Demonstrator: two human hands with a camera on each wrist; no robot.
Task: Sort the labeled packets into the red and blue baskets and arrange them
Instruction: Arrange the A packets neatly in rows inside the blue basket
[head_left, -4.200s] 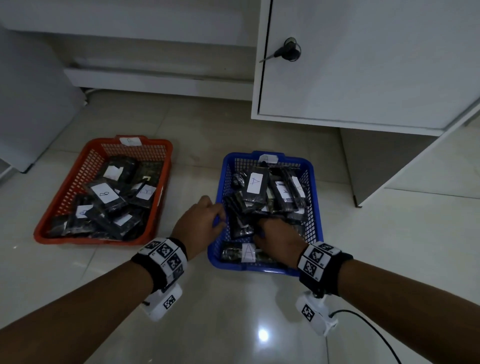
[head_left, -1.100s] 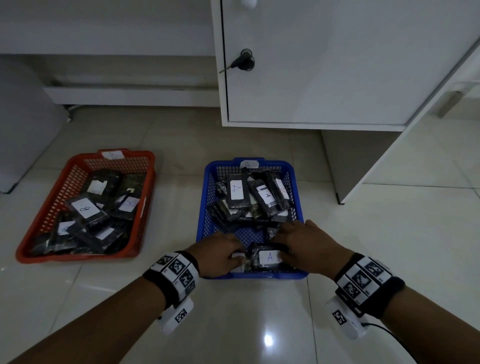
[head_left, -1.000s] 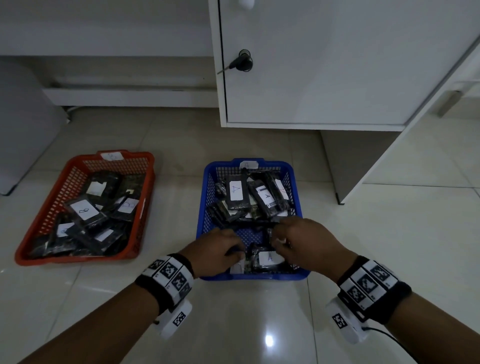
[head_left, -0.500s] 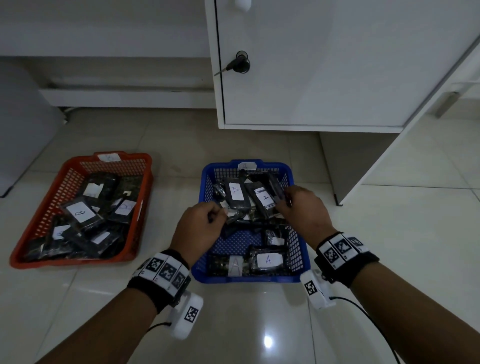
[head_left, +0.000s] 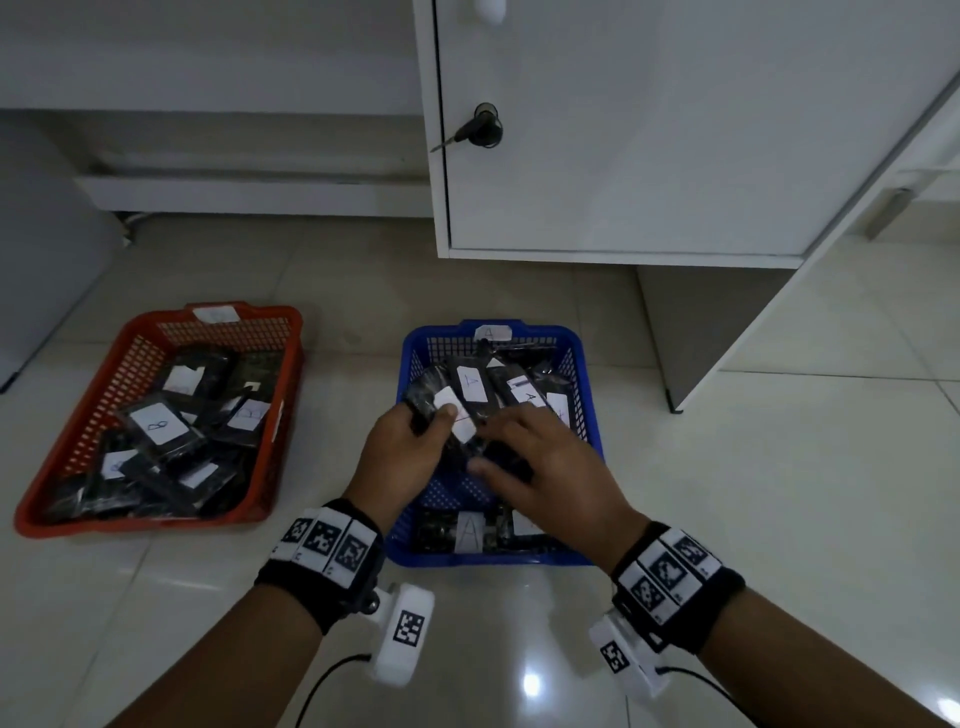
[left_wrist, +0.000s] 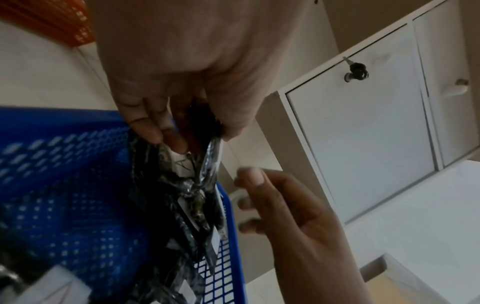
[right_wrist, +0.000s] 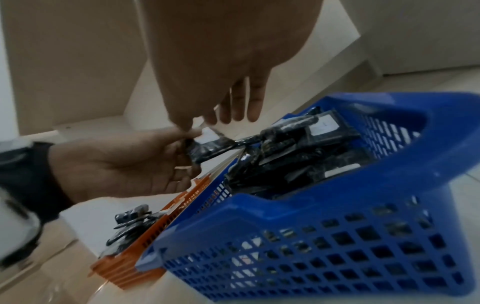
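While left hand (head_left: 397, 457) pinches a labeled packet (head_left: 451, 415) | right hand (head_left: 550, 473) hovers, fingers seemingly straight | blue basket (head_left: 587, 410) beneath

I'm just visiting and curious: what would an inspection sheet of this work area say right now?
Surface: glossy pale tiled floor, reflecting a light.
Job's things: red plastic mesh basket and blue plastic mesh basket, both holding black packets with white labels; blue ones read A.
Clutter: nothing seen.
Hands: left hand grips a black labelled packet over the blue basket; right hand open beside it.
Cables: black wires from wrist cameras.
Surroundings: white cabinet door with key.
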